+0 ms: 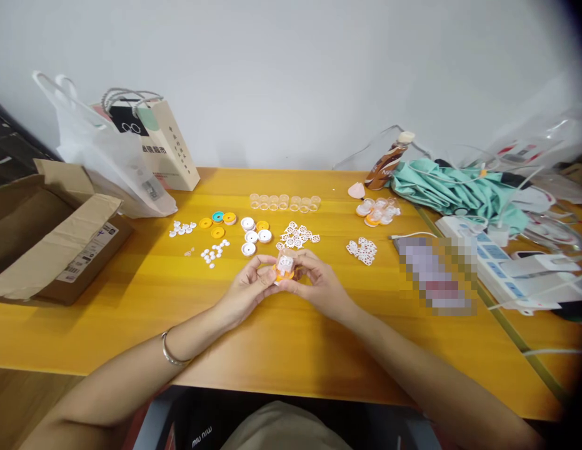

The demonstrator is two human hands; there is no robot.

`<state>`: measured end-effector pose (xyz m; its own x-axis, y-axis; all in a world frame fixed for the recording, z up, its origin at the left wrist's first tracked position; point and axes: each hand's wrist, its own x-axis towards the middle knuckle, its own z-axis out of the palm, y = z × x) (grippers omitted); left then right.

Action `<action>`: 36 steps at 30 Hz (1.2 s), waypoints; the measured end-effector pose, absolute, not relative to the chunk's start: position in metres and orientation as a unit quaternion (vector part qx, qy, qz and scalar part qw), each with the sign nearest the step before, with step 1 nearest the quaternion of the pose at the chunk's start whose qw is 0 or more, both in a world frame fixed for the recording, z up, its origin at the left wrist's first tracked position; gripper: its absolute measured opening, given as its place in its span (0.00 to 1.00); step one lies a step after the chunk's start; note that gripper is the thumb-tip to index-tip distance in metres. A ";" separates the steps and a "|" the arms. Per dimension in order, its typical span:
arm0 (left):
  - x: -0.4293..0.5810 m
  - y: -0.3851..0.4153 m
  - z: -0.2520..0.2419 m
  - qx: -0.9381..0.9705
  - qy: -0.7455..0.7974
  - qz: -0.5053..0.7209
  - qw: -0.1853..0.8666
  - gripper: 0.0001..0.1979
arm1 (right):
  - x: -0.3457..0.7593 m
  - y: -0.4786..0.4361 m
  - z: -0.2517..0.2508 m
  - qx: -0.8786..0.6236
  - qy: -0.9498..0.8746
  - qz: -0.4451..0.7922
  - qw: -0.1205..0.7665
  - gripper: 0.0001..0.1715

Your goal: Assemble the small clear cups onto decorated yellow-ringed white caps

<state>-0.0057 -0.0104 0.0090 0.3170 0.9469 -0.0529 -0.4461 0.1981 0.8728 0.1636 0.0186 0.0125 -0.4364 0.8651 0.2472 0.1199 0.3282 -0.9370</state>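
Between my two hands, above the front half of the table, is a small clear plastic piece with an orange base (285,267); white parts show inside it. My left hand (253,284) pinches its left side, thumb near the base. On the other side the fingers and thumb of my right hand (319,281) close round it. Just beyond my hands lie white lattice pieces (297,236) and white round caps (248,249). Orange caps (217,232) and a teal cap (218,217) are farther left. Behind them stands a row of clear cups (274,202).
Small white discs (215,253) lie to the left, near a cardboard box (89,256) and bags (173,144). Rightward are more lattice pieces (362,250), clear-and-orange pieces (377,212), a bottle (389,161), green cloth (459,194), a blurred phone-like object (436,275) and a power strip (494,265).
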 end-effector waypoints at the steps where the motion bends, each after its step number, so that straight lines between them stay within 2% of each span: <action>1: -0.007 -0.010 0.010 0.429 0.329 0.500 0.676 0.12 | 0.164 0.018 0.013 -0.352 -0.705 0.465 0.403 0.14; 4: -0.012 -0.007 0.015 0.541 0.368 0.524 0.545 0.12 | 0.165 0.016 0.015 -0.354 -0.682 0.502 0.398 0.12; 6: -0.015 -0.006 0.019 0.597 0.368 0.518 0.490 0.16 | 0.164 0.013 0.016 -0.346 -0.666 0.544 0.376 0.11; 9: -0.017 -0.005 0.022 0.631 0.349 0.494 0.486 0.19 | 0.161 0.008 0.019 -0.333 -0.662 0.580 0.338 0.10; 13: -0.016 -0.007 0.022 0.616 0.354 0.511 0.484 0.13 | 0.158 0.003 0.022 -0.320 -0.657 0.586 0.350 0.09; 19: -0.015 -0.008 0.024 0.610 0.355 0.548 0.449 0.13 | 0.157 -0.002 0.025 -0.327 -0.664 0.560 0.372 0.07; 23: -0.017 -0.007 0.025 0.609 0.345 0.530 0.479 0.13 | 0.157 -0.003 0.025 -0.322 -0.640 0.596 0.362 0.09; 28: -0.020 -0.008 0.029 0.558 0.272 0.484 0.616 0.13 | 0.155 -0.004 0.024 -0.261 -0.552 0.709 0.353 0.15; 32: -0.017 -0.011 0.033 0.498 0.246 0.460 0.693 0.14 | 0.153 -0.006 0.020 -0.224 -0.499 0.752 0.369 0.13; 36: -0.013 -0.011 0.030 0.477 0.259 0.490 0.682 0.17 | 0.151 -0.007 0.018 -0.236 -0.484 0.753 0.378 0.14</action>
